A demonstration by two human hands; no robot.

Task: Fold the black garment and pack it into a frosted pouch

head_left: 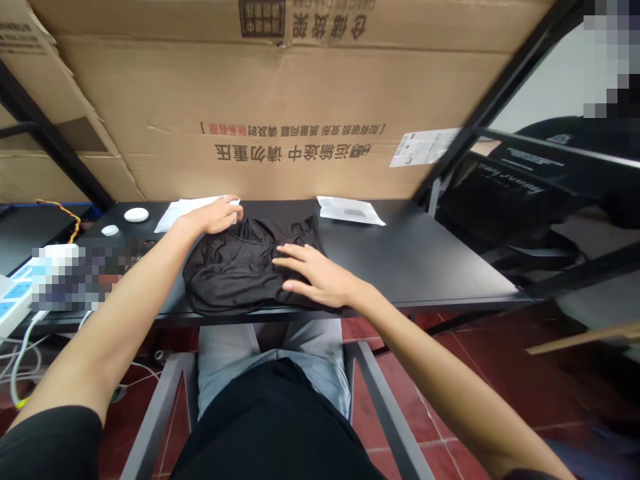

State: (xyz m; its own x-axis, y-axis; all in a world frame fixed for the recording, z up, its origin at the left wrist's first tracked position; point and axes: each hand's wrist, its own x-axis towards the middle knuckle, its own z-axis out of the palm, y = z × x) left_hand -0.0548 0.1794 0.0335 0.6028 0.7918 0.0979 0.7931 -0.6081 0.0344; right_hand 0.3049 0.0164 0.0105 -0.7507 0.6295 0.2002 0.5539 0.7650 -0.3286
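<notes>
A black garment (235, 270) lies folded on the black table (425, 257), near its front edge. My right hand (315, 273) rests flat on the garment's right part with fingers stretched out toward the left. My left hand (217, 215) is at the garment's far left corner with fingers curled on the fabric edge, right beside a clear plastic bag (187, 208).
A second clear plastic bag (350, 211) lies at the back of the table. Two small white round objects (136, 215) sit at the far left. Large cardboard boxes (300, 100) stand behind the table. A power strip (15, 297) with cables sits left. Black chairs are at right.
</notes>
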